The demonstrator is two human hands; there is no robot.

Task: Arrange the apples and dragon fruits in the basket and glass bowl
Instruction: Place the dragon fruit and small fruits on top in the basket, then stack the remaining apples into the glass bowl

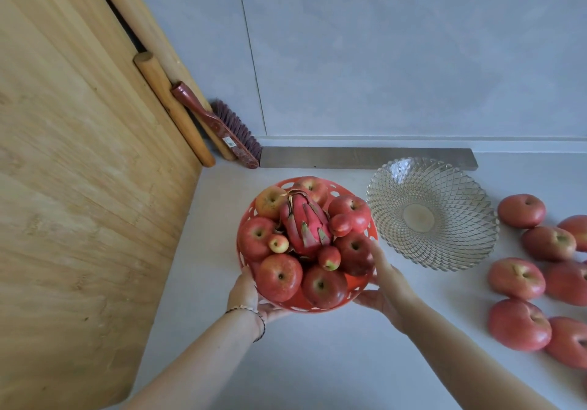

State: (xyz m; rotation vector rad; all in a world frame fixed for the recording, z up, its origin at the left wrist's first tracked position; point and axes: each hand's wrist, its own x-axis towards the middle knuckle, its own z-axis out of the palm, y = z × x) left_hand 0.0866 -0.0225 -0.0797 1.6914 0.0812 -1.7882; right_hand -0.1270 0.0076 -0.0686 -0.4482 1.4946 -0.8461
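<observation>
An orange-red plastic basket [359,284] with round holes sits on the white counter, filled with several red apples around one pink dragon fruit [303,222]. My left hand [247,295] grips the basket's near left side from below. My right hand [386,286] holds its near right side, fingers against the rim. To the right of the basket stands a patterned glass bowl [428,212] with nothing in it. Several loose red apples [516,278] lie on the counter at the far right.
A large wooden board [79,171] leans at the left, with wooden rolling pins [173,108] and a red-handled brush [222,128] beside it. A grey metal strip [365,157] lies along the tiled wall behind the bowl.
</observation>
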